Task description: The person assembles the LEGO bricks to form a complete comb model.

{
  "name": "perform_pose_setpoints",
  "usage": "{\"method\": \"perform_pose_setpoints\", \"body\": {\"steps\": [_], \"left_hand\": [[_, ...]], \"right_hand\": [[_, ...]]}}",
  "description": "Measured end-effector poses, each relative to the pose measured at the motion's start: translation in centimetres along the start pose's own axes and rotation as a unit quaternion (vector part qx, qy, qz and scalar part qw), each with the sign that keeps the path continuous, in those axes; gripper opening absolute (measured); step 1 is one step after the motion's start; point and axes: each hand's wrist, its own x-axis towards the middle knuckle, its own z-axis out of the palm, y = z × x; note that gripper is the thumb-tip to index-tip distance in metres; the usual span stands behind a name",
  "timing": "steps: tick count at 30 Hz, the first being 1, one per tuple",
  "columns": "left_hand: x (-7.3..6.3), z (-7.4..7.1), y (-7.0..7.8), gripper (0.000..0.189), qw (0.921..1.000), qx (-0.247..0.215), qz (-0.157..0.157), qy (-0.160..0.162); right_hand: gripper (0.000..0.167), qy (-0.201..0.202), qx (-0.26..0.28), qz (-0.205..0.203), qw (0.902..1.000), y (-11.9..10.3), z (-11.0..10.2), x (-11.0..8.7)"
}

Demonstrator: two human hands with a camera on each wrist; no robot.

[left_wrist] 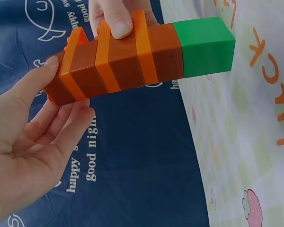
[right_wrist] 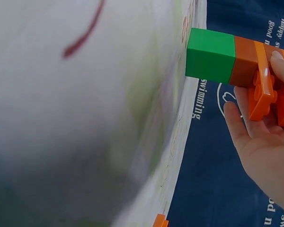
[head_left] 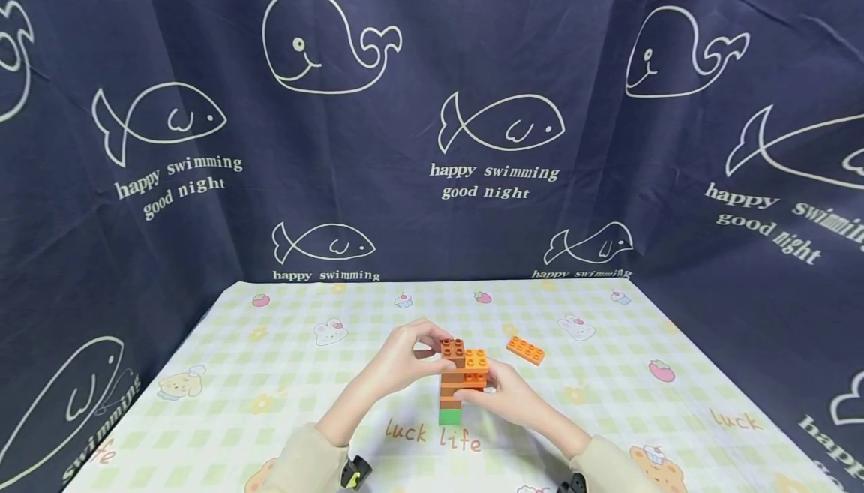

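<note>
A tower of toy building bricks stands upright on the cloth. Its base is a green brick (head_left: 449,416), and above it brown bricks alternate with flat orange bricks (head_left: 476,360) that jut out to the right. At the top, my left hand (head_left: 405,356) pinches the uppermost brown brick (head_left: 453,359) between thumb and fingers, also visible in the left wrist view. Lower down, my right hand (head_left: 506,394) grips the tower's middle, its thumb on the brown side. In the right wrist view its fingers pass behind the jutting orange bricks (right_wrist: 261,97).
One loose flat orange brick (head_left: 525,350) lies behind and right of the tower. Beneath everything is a green-and-white checked tablecloth (head_left: 223,418) with printed cartoons. A dark blue curtain (head_left: 418,245) with white fish and whales hangs behind the table and along its sides.
</note>
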Motion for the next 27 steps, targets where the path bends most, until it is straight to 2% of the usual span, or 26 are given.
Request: {"method": "perform_pose_setpoints", "body": {"steps": [4, 12, 27], "left_hand": [[0.0, 0.1, -0.1, 0.026, 1.0000, -0.005, 0.006, 0.003], [-0.2, 0.2, -0.4, 0.029, 0.9995, -0.020, -0.025, 0.009], [-0.5, 0.7, -1.0, 0.030, 0.9985, -0.042, -0.033, 0.016]], "right_hand": [[0.042, 0.002, -0.002, 0.001, 1.0000, -0.1, 0.0, 0.0], [0.046, -0.007, -0.012, 0.022, 0.9997, -0.3, -0.1, 0.0], [0.049, -0.009, 0.000, 0.024, 0.9997, -0.4, -0.5, 0.2]]}}
